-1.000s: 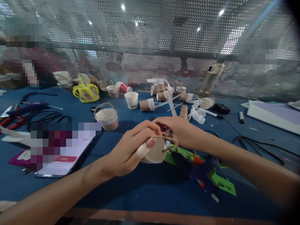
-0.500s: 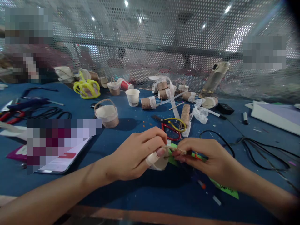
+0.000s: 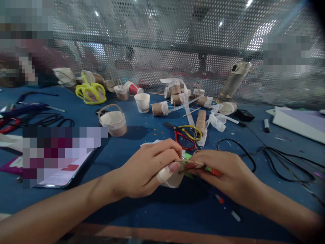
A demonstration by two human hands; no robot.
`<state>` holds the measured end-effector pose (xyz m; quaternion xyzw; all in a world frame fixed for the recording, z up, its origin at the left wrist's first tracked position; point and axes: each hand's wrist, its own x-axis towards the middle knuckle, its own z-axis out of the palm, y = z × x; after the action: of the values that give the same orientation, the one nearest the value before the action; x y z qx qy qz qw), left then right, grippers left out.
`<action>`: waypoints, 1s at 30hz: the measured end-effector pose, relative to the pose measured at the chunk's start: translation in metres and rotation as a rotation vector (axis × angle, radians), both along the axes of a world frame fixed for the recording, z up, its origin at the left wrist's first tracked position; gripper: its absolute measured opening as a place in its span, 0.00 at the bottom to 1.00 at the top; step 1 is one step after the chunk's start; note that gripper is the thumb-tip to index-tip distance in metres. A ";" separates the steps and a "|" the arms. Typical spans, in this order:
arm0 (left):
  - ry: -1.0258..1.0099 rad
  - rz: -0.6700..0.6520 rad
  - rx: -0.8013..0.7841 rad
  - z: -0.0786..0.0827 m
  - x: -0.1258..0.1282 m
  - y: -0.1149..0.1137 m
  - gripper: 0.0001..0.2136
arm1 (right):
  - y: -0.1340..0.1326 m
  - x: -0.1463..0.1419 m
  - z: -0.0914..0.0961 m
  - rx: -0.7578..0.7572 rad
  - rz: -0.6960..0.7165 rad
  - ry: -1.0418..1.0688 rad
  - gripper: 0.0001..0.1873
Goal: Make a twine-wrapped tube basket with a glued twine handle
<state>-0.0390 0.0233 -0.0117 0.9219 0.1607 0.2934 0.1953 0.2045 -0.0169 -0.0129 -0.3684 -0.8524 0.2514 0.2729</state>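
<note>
The blue table [image 3: 142, 213] is under both my hands. My left hand [image 3: 149, 169] is closed around the small paper cup [image 3: 175, 179] and holds it low over the table, in front of me. My right hand [image 3: 223, 173] pinches the brown twine [image 3: 190, 164] at the cup's rim. The red scissors [image 3: 184, 137] lie just behind.

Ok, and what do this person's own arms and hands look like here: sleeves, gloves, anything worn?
The left forearm and right forearm are bare, no sleeve, watch or bracelet in view. The left hand has a pale strip of tape wrapped round the thumb just below the nail. The right hand wears nothing; no gloves or rings show on either.
</note>
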 end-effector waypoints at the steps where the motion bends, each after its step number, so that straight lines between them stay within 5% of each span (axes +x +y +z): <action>1: 0.000 -0.002 0.010 -0.001 0.000 0.001 0.14 | -0.001 0.000 -0.001 0.017 -0.003 -0.002 0.09; 30: 0.021 0.012 0.029 -0.002 0.001 0.000 0.17 | -0.003 0.006 -0.012 0.176 0.070 -0.093 0.12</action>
<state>-0.0382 0.0235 -0.0140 0.9266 0.1642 0.2875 0.1783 0.2103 -0.0204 -0.0250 -0.3242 -0.8954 0.1677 0.2551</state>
